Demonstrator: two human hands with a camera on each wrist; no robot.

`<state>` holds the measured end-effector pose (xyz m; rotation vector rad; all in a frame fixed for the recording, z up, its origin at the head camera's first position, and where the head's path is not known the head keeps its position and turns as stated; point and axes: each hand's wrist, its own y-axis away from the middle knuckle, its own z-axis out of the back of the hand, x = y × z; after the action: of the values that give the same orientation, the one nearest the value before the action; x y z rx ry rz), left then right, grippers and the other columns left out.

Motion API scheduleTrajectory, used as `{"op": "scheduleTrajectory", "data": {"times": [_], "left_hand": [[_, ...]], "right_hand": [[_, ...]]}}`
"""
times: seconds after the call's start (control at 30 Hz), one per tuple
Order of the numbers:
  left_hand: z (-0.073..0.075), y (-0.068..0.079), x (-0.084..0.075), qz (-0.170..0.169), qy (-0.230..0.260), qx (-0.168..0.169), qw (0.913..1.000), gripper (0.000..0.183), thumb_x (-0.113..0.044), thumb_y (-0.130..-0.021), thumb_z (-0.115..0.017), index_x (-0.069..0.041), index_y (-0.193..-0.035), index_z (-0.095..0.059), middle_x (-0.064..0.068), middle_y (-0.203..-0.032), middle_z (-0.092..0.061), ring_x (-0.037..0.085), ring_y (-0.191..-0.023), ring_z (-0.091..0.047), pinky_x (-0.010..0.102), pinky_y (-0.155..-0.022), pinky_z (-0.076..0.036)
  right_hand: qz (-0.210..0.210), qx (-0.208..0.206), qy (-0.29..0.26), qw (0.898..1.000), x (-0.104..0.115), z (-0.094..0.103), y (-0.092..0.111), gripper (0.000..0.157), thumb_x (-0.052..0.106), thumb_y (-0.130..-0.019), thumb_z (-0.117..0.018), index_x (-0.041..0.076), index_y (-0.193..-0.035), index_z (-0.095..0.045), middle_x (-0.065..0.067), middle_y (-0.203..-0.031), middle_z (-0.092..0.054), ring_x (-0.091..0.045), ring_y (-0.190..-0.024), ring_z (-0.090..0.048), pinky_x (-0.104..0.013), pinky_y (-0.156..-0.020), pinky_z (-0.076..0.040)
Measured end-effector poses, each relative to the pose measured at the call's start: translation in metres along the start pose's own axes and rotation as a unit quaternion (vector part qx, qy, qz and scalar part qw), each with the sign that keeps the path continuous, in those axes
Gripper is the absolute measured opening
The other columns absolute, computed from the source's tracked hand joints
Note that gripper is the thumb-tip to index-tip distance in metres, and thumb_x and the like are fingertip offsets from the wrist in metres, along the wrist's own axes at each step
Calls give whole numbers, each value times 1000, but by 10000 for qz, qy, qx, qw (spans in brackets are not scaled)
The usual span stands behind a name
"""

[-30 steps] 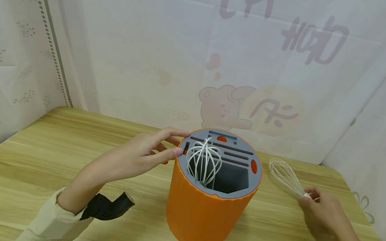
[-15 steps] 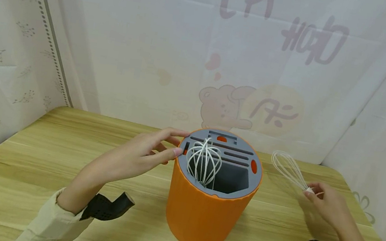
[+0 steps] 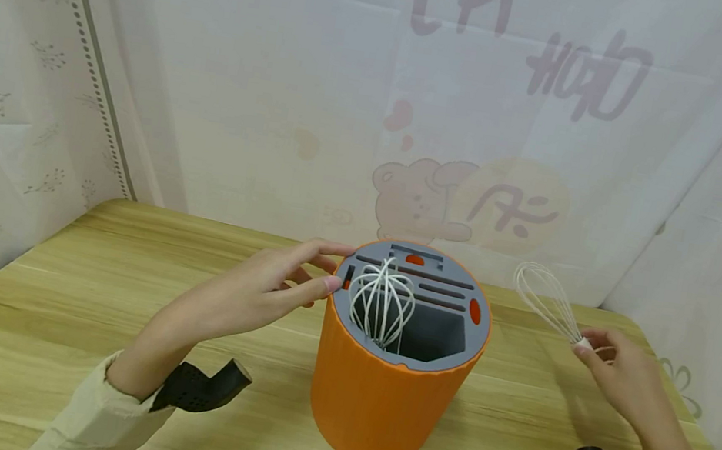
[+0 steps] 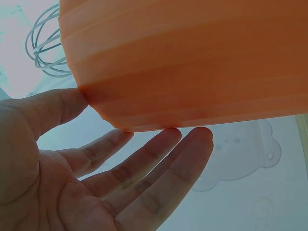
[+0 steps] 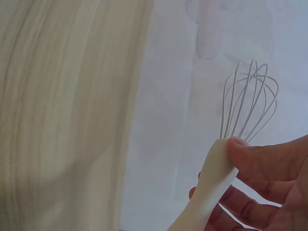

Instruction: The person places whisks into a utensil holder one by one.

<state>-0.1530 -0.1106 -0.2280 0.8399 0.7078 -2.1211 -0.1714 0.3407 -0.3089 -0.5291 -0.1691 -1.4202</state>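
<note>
An orange round utensil holder (image 3: 379, 407) with a grey slotted top stands on the table. One whisk (image 3: 381, 314) sits in its large compartment, wire loops sticking up and handle hidden. My left hand (image 3: 256, 293) touches the holder's left side near the rim; in the left wrist view its thumb and nearly straight fingertips rest against the ribbed wall. To the right of the holder, my right hand (image 3: 625, 379) holds a second whisk (image 5: 207, 187) above the table. Thumb and fingers pinch its pale handle just below the wires, and the loops point away, up and to the left.
The wooden table (image 3: 37, 332) extends to both sides of the holder. A printed white curtain (image 3: 267, 102) hangs behind and at both sides. Black wrist mounts (image 3: 204, 386) stick out from both forearms. Narrow slots and orange-lined holes surround the large compartment.
My right hand has risen slightly off the table, lifting the whisk with it and tilting the wire loops further up. The left hand and the holder have stayed in place.
</note>
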Motion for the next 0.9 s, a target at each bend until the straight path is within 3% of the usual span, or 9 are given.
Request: {"op": "scheduleTrajectory", "data": {"times": [0.1,0.33,0.43,0.47,0.53,0.63,0.7,0.77,0.9], "left_hand": [[0,0,0,-5,-11,-9,10000,41,-30,-97,-49,-22,-137,-41,-3,-134,-53,12,-99,-64,28,-80,-54],[0,0,0,-5,-23,-14,10000,41,-30,-97,-49,-22,-137,-42,-4,-134,-52,11,-99,-64,28,-80,-54],[0,0,-1,24,-37,-29,10000,41,-30,-97,-49,-22,-137,-42,-4,-133,-53,11,-98,-64,28,-80,-53],[0,0,-1,38,-40,-29,10000,41,-30,-97,-49,-22,-137,-42,-4,-133,-53,10,-98,-64,28,-80,-53],[-1,1,-1,74,-48,-33,10000,42,-31,-97,-49,-22,-137,-42,-4,-131,-55,10,-98,-64,29,-80,-53],[-1,1,-1,111,-57,-25,9999,42,-31,-97,-49,-23,-137,-41,-3,-130,-56,10,-98,-64,29,-81,-53],[-1,1,-1,123,-61,-25,9999,42,-32,-97,-49,-23,-137,-41,-3,-129,-56,10,-98,-64,29,-81,-53],[0,1,-1,135,-59,-21,9999,42,-32,-97,-49,-23,-137,-41,-3,-130,-56,10,-98,-64,29,-81,-53],[0,1,0,151,-63,-12,9999,41,-33,-97,-49,-24,-136,-41,-4,-132,-54,11,-99,-64,30,-81,-53]], "right_hand": [[86,-146,-42,9998,6,3,1,35,20,-95,-53,-9,-115,-54,-28,-99,-60,-42,-86,-59,-27,-58,-46],[-56,-205,-124,9997,21,12,4,42,27,-96,-51,-6,-122,-50,-29,-112,-55,-46,-94,-56,-46,-66,-51],[-138,-317,-196,9992,27,15,5,42,27,-96,-51,-4,-123,-50,-28,-114,-55,-46,-95,-57,-46,-67,-51],[-161,-364,-242,9989,30,16,6,41,27,-96,-51,-4,-123,-50,-28,-114,-55,-45,-94,-58,-41,-67,-52],[-227,-463,-325,9981,34,18,6,41,27,-96,-52,-4,-123,-50,-28,-112,-57,-24,-86,-63,-31,-66,-51],[-299,-670,-452,9963,40,22,8,40,27,-95,-53,-2,-122,-52,-25,-108,-60,8,-76,-54,-14,-61,-43],[-389,-774,-529,9948,44,25,10,40,30,-95,-54,1,-123,-52,-13,-104,-63,22,-73,-41,-10,-59,-38],[-400,-910,-713,9925,48,27,11,40,29,-94,-55,2,-122,-52,5,-97,-64,22,-72,-42,-9,-59,-39],[-343,-1174,-1184,9854,57,30,15,31,26,-93,-57,8,-118,-55,34,-86,-50,16,-75,-47,-4,-62,-39]]}}
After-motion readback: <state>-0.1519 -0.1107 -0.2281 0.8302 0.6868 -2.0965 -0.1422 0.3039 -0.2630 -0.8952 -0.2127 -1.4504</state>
